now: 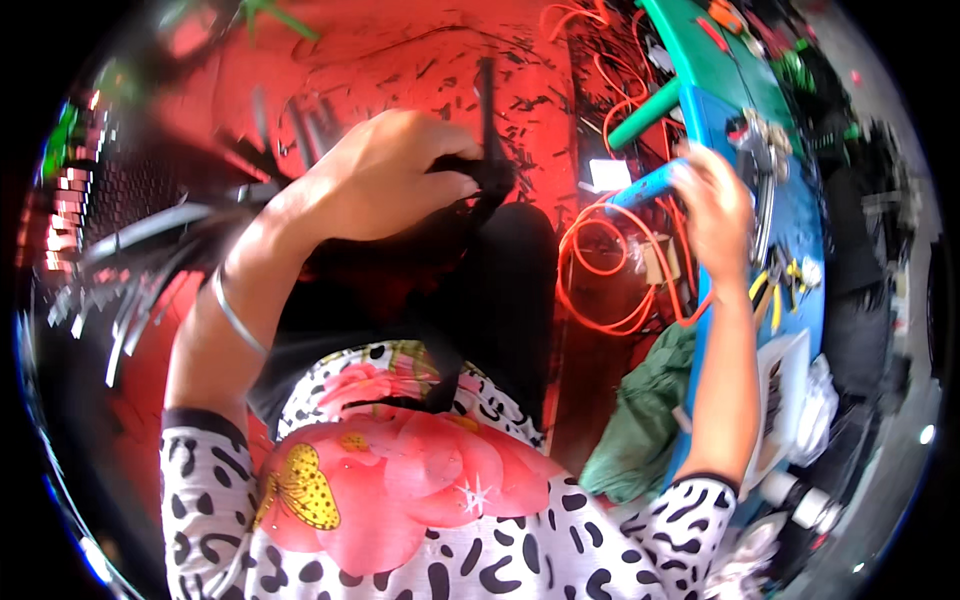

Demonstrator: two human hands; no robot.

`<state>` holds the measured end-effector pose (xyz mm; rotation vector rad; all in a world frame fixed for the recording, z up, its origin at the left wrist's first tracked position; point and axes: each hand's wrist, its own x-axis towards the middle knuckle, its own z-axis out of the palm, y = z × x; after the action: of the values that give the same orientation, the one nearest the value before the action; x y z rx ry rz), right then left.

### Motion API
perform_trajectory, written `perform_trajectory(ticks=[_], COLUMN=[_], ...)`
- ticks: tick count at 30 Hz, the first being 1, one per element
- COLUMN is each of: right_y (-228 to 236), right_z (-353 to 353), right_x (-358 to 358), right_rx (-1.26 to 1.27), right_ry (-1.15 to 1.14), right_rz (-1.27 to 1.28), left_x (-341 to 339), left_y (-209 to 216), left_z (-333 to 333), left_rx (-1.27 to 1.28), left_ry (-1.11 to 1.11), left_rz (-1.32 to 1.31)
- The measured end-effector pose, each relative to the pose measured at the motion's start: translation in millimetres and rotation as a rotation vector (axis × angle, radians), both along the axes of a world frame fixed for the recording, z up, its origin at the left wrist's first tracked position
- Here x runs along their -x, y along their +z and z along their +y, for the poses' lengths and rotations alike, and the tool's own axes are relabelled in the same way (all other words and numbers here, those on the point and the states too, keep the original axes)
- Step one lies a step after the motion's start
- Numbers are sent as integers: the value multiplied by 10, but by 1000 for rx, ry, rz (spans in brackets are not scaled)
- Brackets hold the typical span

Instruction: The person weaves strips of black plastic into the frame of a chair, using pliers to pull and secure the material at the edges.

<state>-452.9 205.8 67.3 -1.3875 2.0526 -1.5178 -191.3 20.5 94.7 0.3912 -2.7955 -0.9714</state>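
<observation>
My left hand is closed on a dark flat strip above my lap, thumb and fingers pinching it. The strip stands up from the grip, and the dark piece under the hand is too shaded to make out. More loose strips fan out beyond my left wrist, blurred by motion. My right hand is out to the right with its fingers smeared, at the edge of a blue bench. It overlaps the end of a blue rounded bar; whether it grips the bar is unclear.
An orange hose lies coiled right of my knee. Pliers with yellow handles rest on the blue bench. A green bench stands beyond, and green cloth hangs nearer. Dark scraps litter the red floor.
</observation>
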Motion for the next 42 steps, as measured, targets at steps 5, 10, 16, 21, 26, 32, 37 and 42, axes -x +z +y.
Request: perform_trajectory(ticks=[5, 10, 16, 21, 26, 32, 37, 42], right_y=[275, 257, 170, 83, 192, 223, 387, 355], right_z=[-804, -876, -844, -822, -738, -698, -686, -834], right_x=[-951, -992, -1167, -1236, -1314, -1403, -1390, -1328], right_rx=[-25, -20, 194, 261, 222, 296, 142, 151], right_ry=[238, 261, 288, 220, 213, 264, 256, 209], right_rz=[279, 207, 143, -307, -391, -572, -515, -390], left_x=[4, 63, 63, 78, 15, -73, -101, -30], left_y=[82, 2, -29, -71, -51, -110, -106, -172], left_z=[94, 76, 50, 78, 264, 344, 349, 249], left_rx=[-99, 7, 50, 180, 274, 364, 383, 451], left_ry=[56, 39, -12, -71, 66, 59, 74, 58], left_rz=[-46, -25, 6, -10, 17, 134, 135, 156])
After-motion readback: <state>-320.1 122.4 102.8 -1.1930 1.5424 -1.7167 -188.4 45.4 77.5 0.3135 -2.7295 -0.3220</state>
